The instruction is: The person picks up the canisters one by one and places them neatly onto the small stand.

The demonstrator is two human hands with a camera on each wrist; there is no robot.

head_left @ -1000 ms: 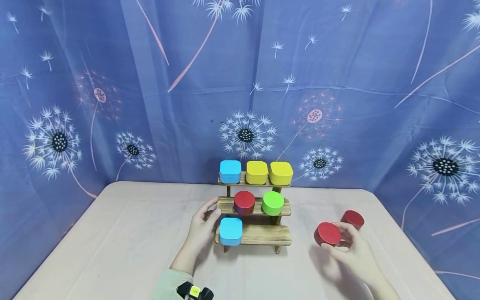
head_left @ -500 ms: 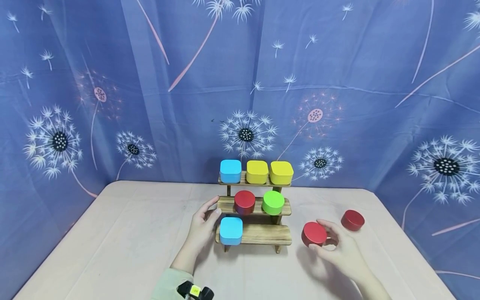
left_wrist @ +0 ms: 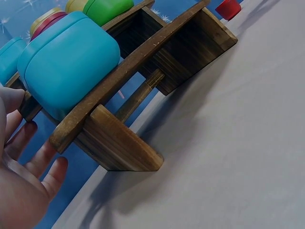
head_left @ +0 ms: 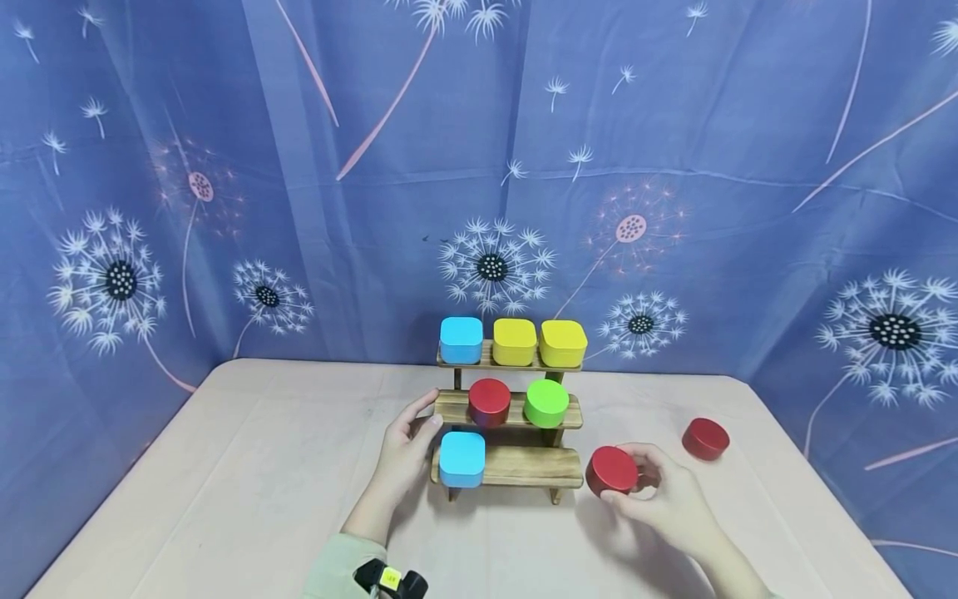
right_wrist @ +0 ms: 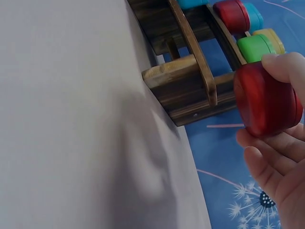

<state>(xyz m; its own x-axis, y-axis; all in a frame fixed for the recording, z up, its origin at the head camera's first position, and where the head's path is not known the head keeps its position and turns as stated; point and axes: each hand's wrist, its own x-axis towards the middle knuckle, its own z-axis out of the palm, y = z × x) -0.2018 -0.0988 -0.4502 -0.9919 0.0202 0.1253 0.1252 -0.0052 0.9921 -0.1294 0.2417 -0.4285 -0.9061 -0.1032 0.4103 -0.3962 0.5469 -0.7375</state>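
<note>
A three-tier wooden stand [head_left: 531,467] stands mid-table. My left hand [head_left: 402,456] holds its middle tier by the left end; in the left wrist view the thumb lies against that tier's end [left_wrist: 29,106]. Between right thumb and fingers, just off the bottom tier's right end, is a round red tin [head_left: 612,471], gripped by my right hand [head_left: 668,506]. In the right wrist view this tin [right_wrist: 264,102] is raised over the table. A blue square tin [head_left: 461,459] sits at the bottom tier's left. The middle tier bears a red round tin [head_left: 490,403] and a green round one [head_left: 546,404].
On the top tier are a blue square tin [head_left: 461,341] and two yellow ones, the left yellow tin [head_left: 515,342] beside the right yellow tin [head_left: 564,344]. Another red round tin [head_left: 706,439] lies on the pale tabletop [head_left: 247,482] at right. A blue dandelion-print curtain [head_left: 359,249] hangs behind.
My right hand has carried the red tin leftward, away from the other red tin and up close to the stand. The left hand keeps its hold on the stand.
</note>
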